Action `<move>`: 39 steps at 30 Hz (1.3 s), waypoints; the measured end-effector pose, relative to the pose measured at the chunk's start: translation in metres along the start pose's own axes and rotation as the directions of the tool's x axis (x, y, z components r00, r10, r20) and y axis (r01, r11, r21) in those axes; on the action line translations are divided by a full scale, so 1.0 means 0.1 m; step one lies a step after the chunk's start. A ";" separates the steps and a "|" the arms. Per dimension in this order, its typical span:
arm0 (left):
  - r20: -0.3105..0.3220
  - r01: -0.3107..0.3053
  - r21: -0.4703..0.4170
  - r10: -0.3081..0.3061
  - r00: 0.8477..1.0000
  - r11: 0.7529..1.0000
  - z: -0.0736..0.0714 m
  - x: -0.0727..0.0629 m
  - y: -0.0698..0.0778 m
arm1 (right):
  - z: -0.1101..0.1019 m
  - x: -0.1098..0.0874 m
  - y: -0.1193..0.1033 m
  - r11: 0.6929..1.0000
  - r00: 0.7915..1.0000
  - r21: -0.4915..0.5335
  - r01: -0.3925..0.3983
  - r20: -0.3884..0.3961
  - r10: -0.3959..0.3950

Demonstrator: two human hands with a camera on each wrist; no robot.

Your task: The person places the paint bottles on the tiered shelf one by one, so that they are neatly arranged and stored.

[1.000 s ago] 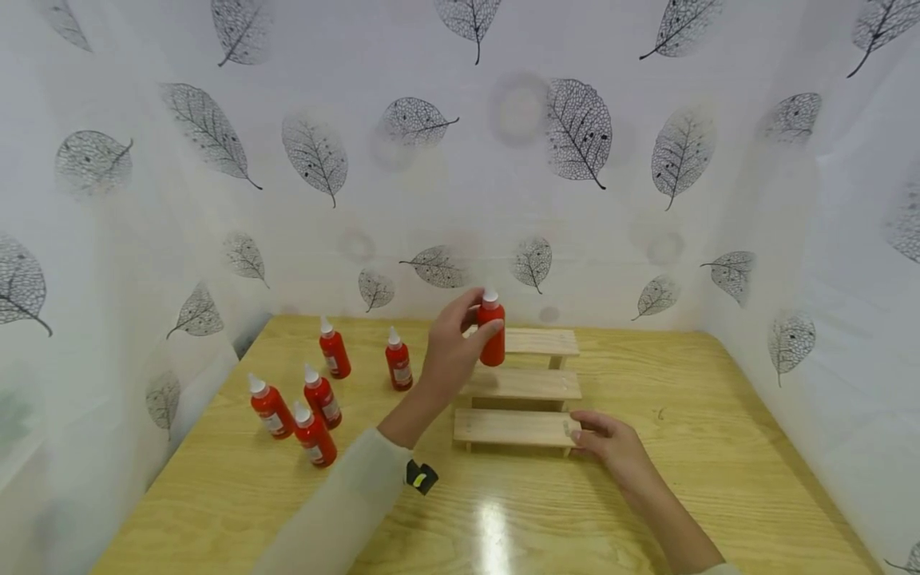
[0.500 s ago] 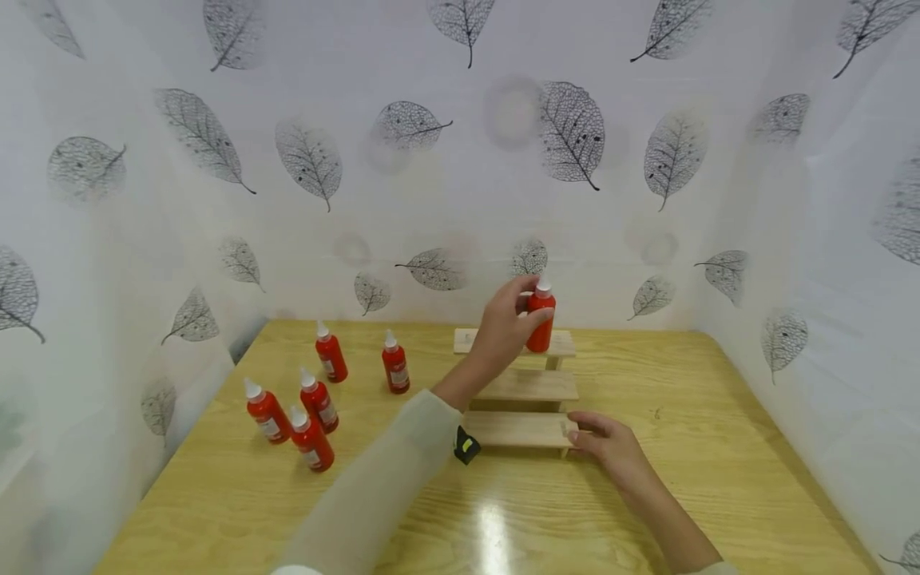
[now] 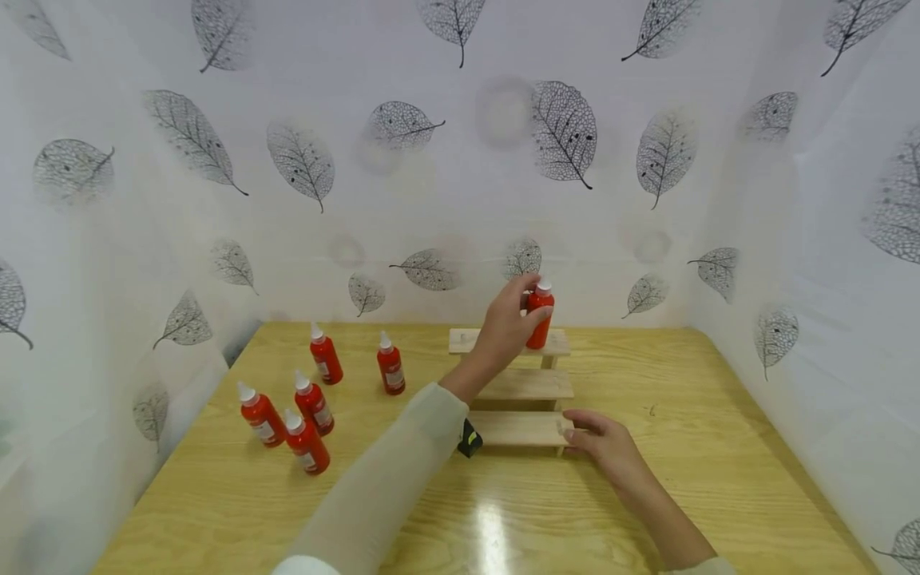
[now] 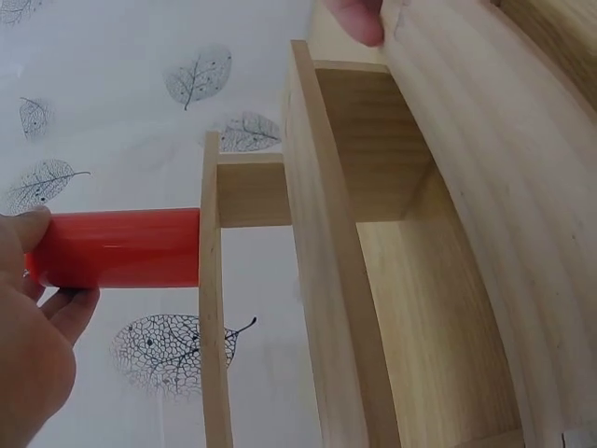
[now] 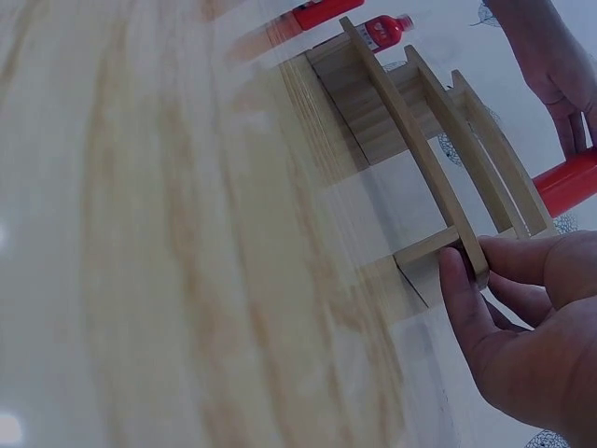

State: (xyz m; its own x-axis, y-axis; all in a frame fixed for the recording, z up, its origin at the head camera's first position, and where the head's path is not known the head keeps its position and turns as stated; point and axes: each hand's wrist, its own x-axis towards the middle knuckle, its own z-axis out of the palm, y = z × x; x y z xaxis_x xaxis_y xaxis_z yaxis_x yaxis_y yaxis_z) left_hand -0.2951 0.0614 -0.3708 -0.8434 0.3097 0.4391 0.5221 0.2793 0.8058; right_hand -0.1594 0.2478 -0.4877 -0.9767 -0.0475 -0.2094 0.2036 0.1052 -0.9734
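Observation:
My left hand (image 3: pixel 503 327) grips a red squeeze bottle (image 3: pixel 541 334) with a white cap, upright at the right part of the top step of a three-step wooden rack (image 3: pixel 528 385). In the left wrist view the bottle's base (image 4: pixel 173 247) meets the top board (image 4: pixel 211 280). Its cap is hidden there by the fingers. My right hand (image 3: pixel 611 451) pinches the right end of the lowest step between thumb and fingers; the right wrist view shows this hand (image 5: pixel 536 327) at the board's corner.
Several more red bottles stand left on the wooden table (image 3: pixel 647 511); one (image 3: pixel 391 371) is closest to the rack, and another (image 3: pixel 307 447) is nearer the front. A white leaf-print curtain (image 3: pixel 446 200) encloses the back and sides.
My left hand has carried the bottle rightward over the top step and then lowered it slightly onto the board. My right hand stays at the lowest step. The head view has shifted slightly.

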 end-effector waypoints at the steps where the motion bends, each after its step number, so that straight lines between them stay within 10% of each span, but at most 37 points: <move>1: 0.001 0.000 0.003 0.000 1.000 1.000 0.00 0.00 0.00 | 0.00 0.00 0.00 1.000 1.000 0.004 -0.001 0.001 0.001; 10: -0.011 0.014 0.063 -0.013 1.000 0.998 -0.09 -0.07 -0.01 | 0.00 0.00 -0.01 1.000 1.000 0.004 -0.003 0.009 0.003; 19: -0.128 -0.024 0.121 0.040 0.991 0.992 -0.55 -0.28 -0.06 | 0.00 0.00 -0.01 1.000 1.000 0.010 0.000 0.008 0.000; 39: -0.287 0.008 0.195 0.050 0.957 0.981 -1.28 -1.39 -0.26 | 0.00 -0.01 -0.02 1.000 1.000 -0.021 -0.002 0.013 0.003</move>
State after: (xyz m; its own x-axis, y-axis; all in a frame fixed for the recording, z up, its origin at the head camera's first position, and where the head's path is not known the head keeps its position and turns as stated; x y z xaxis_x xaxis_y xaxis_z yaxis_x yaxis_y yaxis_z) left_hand -0.2078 -0.1051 -0.4015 -0.8174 0.0492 0.5740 0.5302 0.4541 0.7161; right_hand -0.1593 0.2473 -0.4853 -0.9752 -0.0598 -0.2131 0.2044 0.1261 -0.9707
